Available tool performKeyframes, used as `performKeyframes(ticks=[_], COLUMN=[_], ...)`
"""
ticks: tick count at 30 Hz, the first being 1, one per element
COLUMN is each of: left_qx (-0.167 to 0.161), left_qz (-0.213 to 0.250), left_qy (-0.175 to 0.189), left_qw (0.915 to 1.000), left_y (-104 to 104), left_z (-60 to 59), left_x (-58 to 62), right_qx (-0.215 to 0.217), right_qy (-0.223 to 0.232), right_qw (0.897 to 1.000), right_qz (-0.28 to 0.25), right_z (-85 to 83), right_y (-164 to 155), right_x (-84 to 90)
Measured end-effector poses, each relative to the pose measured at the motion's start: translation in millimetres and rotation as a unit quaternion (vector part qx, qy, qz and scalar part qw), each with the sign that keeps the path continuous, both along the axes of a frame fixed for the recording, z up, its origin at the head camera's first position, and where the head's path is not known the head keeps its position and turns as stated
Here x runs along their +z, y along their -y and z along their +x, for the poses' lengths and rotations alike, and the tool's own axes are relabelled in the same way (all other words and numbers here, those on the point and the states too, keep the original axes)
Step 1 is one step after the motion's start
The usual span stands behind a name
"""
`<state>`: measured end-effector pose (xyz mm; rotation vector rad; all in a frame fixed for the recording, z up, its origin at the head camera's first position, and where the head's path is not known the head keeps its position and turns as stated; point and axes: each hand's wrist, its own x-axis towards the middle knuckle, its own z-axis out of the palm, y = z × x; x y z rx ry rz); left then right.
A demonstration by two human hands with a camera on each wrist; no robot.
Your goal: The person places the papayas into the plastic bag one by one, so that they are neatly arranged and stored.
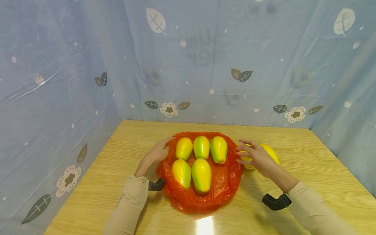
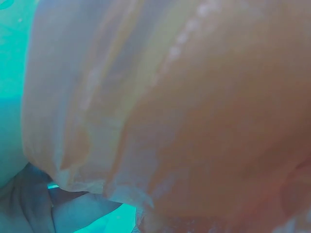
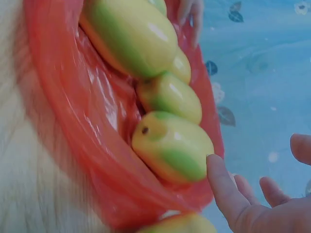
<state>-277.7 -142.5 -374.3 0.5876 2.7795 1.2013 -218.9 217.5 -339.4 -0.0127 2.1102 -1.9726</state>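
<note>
A red plastic bag lies spread with its mouth wide, holding several yellow-green papayas. My left hand grips the bag's left rim, and bag film fills most of the left wrist view. Across the bag, my right hand has its fingers spread beside the right rim and holds nothing. Its index fingertip overlaps a bagged papaya in the right wrist view. Outside the bag, one loose papaya is partly hidden behind the right fingers. Another loose papaya sits just behind that hand.
The wooden table runs back to a blue patterned curtain, which also hangs along both sides. Black wrist mounts stick out below both hands.
</note>
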Motion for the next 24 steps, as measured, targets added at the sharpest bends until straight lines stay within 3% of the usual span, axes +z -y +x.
performKeyframes(ticks=[10,18,24], left_qx=[-0.001,0.001,-0.005], left_qz=[0.002,0.005,0.004], left_qy=[-0.001,0.004,-0.001], left_qw=[1.0,1.0,1.0], left_y=[0.4,1.7,1.5], left_z=[0.0,0.1,0.2], left_x=[-1.3,-0.6,-0.1], right_qx=[-0.016,-0.022,-0.03], right_qy=[-0.015,-0.021,-0.017], right_qw=[1.0,0.999,0.999], right_qz=[-0.01,0.022,-0.001], right_z=[-3.3,-5.9,-6.2], right_y=[-27.3,-48.2,-65.9], right_x=[7.4,6.6,6.0])
